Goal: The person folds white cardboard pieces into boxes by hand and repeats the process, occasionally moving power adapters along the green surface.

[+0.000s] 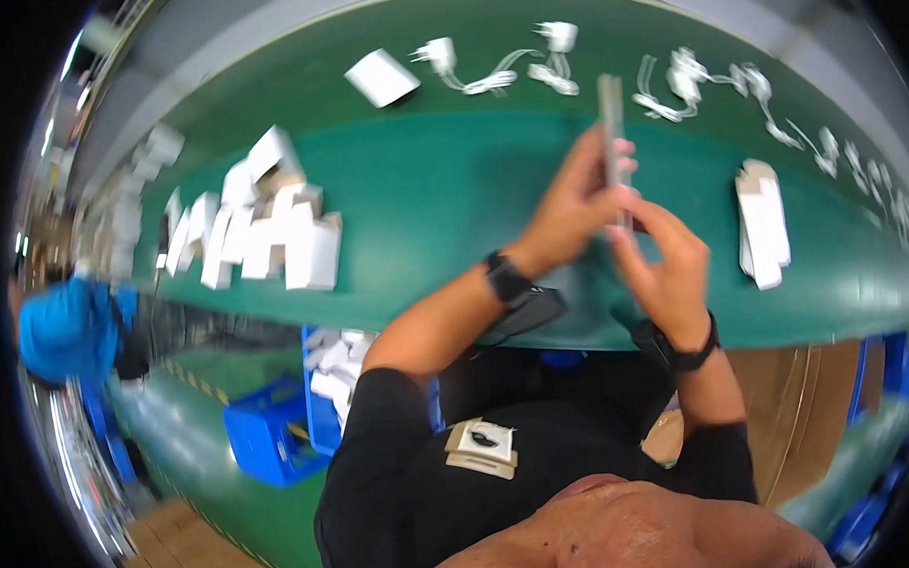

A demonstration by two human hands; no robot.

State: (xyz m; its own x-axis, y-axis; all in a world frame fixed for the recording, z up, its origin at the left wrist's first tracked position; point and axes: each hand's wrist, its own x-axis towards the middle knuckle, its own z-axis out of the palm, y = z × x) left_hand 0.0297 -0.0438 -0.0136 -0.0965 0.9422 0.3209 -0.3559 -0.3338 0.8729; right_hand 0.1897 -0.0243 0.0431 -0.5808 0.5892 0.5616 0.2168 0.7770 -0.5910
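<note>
Over the green work surface (422, 205), my left hand (577, 195) grips a flattened carton (611, 103), seen nearly edge-on and blurred by motion. It stands upright, with my fingertips showing on its right side. At its lower end, the thumb and fingers of my right hand (669, 266) close on the same piece. To the right lies a stack of flat white cartons (763, 223). Beyond my hands, white plug chargers with coiled cables (557, 55) lie in a row curving off to the right.
Several white boxes (313, 254) stand grouped on the left, and another white box (382, 78) lies at the far side. A dark flat object (536, 311) rests under my left wrist. Below the edge are a blue bin of white pieces (324, 429) and a blue stool (269, 431).
</note>
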